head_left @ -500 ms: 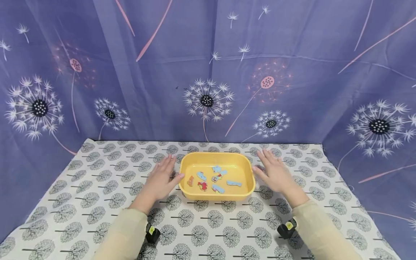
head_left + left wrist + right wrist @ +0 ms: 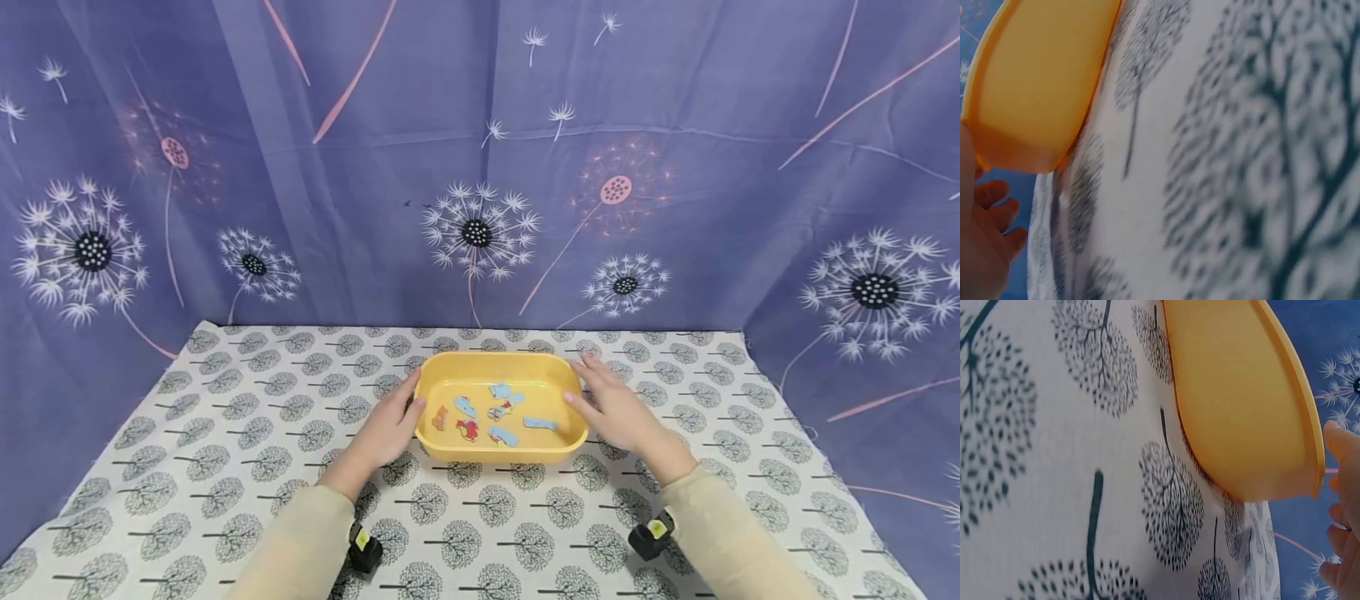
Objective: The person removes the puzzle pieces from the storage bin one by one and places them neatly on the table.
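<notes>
The tray (image 2: 502, 456) is resting on the cloth (image 2: 495, 508) between both hands and is holding several flat pieces (image 2: 468, 430), whose prints are too small to make out. The left hand (image 2: 386, 429) is reaching the tray's left end, the right hand (image 2: 621, 414) its right end. On each, thumb and fingers are standing parted and relaxed, gripping nothing; whether they are touching the rim cannot be told. The tray's wall is hiding its interior from both wrist views, whose frame edges are cropping each hand.
</notes>
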A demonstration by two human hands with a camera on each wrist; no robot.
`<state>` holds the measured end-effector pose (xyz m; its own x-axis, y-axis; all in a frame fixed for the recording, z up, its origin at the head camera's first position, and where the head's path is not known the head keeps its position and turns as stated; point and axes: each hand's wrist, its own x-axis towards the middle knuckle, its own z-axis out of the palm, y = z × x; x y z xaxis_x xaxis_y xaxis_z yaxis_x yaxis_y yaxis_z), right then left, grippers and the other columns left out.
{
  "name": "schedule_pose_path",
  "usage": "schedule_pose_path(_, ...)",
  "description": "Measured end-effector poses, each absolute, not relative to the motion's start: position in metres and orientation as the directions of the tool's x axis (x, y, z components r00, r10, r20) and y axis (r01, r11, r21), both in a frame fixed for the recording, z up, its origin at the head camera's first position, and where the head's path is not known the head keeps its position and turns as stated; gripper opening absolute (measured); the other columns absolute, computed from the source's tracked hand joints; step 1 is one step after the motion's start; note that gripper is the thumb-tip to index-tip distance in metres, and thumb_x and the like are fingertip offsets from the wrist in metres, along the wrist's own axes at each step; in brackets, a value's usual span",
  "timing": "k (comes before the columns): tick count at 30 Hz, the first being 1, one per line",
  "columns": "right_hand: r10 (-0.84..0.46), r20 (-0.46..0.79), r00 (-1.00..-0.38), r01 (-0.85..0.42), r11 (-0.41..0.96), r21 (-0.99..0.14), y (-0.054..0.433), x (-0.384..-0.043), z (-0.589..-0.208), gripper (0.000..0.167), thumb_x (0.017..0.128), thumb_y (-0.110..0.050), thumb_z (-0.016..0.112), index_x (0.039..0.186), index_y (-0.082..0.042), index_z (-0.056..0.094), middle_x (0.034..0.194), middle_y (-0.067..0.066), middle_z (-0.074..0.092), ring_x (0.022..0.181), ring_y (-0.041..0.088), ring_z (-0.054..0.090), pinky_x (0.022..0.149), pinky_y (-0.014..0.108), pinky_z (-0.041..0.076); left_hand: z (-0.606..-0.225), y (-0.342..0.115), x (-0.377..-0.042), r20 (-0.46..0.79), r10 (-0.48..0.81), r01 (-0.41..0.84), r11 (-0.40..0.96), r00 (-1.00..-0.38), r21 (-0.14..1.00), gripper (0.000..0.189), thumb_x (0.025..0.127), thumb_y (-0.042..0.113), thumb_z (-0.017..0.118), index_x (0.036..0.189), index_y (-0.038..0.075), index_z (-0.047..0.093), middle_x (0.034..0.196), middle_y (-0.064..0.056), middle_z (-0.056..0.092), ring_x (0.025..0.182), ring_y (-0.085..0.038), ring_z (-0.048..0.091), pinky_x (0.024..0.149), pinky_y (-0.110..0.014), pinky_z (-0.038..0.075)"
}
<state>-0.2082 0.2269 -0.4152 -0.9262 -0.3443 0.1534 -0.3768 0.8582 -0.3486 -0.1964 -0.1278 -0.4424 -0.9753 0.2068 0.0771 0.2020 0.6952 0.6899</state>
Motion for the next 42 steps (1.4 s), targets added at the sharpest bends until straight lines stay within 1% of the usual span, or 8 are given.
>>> schedule_pose_path(5,-0.353,0.132,-0.926,-0.375,0.835,-0.403,0.222,-0.208,-0.414,0.068,0.097,-0.051,0.041,0.147,-0.007,0.031,0.156,0.017,0.020,0.143,0.037,0.020,0.113,0.058,0.024,-0.449,-0.117,-0.200,0.081,0.151,0.159,0.630,-0.985,0.760,0.053,0.103,0.025,0.034,0.152,0.013,0.018,0.153,-0.014,0.030,0.138,-0.035,0.035,0.115,-0.050,0.026)
schedule_pose_path(10,-0.361,0.135,-0.923,-0.383,0.818,-0.430,0.218,-0.208,-0.413,0.067,0.096,-0.049,0.044,0.146,-0.005,0.033,0.156,0.015,0.022,0.142,0.037,0.024,0.114,0.056,0.025,-0.450,-0.109,-0.202,0.081,0.121,0.138,0.613,-0.989,0.778,0.053,0.103,0.025,0.032,0.152,0.013,0.018,0.152,-0.016,0.033,0.134,-0.039,0.039,0.112,-0.055,0.029)
schedule_pose_path(19,-0.396,0.179,-0.901,-0.434,0.798,-0.418,0.206,-0.207,-0.409,0.050,0.093,-0.032,0.058,0.132,0.000,0.051,0.145,0.020,0.042,0.134,0.040,0.039,0.112,0.054,0.030,-0.457,-0.109,-0.202,0.006,0.094,0.056,0.543,-0.996,0.838,0.053,0.103,0.033,0.028,0.153,0.025,0.012,0.155,-0.012,0.028,0.136,-0.041,0.035,0.111,-0.061,0.025)
schedule_pose_path(25,-0.471,0.224,-0.853,-0.520,0.803,-0.292,0.198,-0.211,-0.409,0.039,0.088,-0.020,0.066,0.120,0.001,0.061,0.123,0.020,0.061,0.117,0.038,0.056,0.103,0.051,0.044,-0.459,-0.109,-0.202,-0.004,0.089,0.044,0.527,-0.996,0.849,0.053,0.103,0.036,0.029,0.153,0.030,0.012,0.151,-0.014,0.034,0.132,-0.043,0.040,0.109,-0.064,0.027)
schedule_pose_path(29,-0.512,0.247,-0.823,-0.562,0.797,-0.222,0.194,-0.212,-0.409,0.035,0.085,-0.018,0.069,0.114,0.002,0.064,0.114,0.019,0.066,0.109,0.036,0.061,0.097,0.049,0.049,-0.460,-0.108,-0.202,-0.027,0.077,0.019,0.536,-0.997,0.844,0.052,0.103,0.039,0.027,0.152,0.035,0.010,0.151,-0.015,0.035,0.131,-0.044,0.040,0.107,-0.066,0.028)
schedule_pose_path(34,-0.527,0.183,-0.830,-0.557,0.797,-0.233,0.187,-0.215,-0.408,0.033,0.086,-0.016,0.069,0.112,0.003,0.065,0.113,0.021,0.066,0.106,0.037,0.063,0.095,0.047,0.051,-0.459,-0.107,-0.200,-0.051,0.060,-0.010,0.542,-0.997,0.840,0.051,0.102,0.044,0.025,0.151,0.041,0.009,0.150,-0.014,0.036,0.131,-0.045,0.041,0.106,-0.069,0.027)
schedule_pose_path(38,-0.546,0.104,-0.831,-0.552,0.787,-0.276,0.180,-0.219,-0.407,0.028,0.085,-0.015,0.068,0.106,0.004,0.066,0.098,0.017,0.070,0.087,0.029,0.067,0.081,0.040,0.057,-0.461,-0.107,-0.199,-0.047,0.057,-0.009,0.547,-0.997,0.837,0.052,0.102,0.044,0.024,0.151,0.038,0.010,0.151,-0.014,0.035,0.130,-0.047,0.041,0.104,-0.069,0.028)
schedule_pose_path(42,-0.505,0.046,-0.862,-0.491,0.808,-0.325,0.173,-0.222,-0.408,0.030,0.088,-0.020,0.066,0.105,0.005,0.066,0.089,0.013,0.070,0.073,0.020,0.064,0.073,0.037,0.057,-0.463,-0.107,-0.200,-0.053,0.056,-0.014,0.545,-0.997,0.838,0.052,0.102,0.046,0.024,0.151,0.039,0.010,0.150,-0.014,0.037,0.130,-0.046,0.041,0.105,-0.069,0.028)
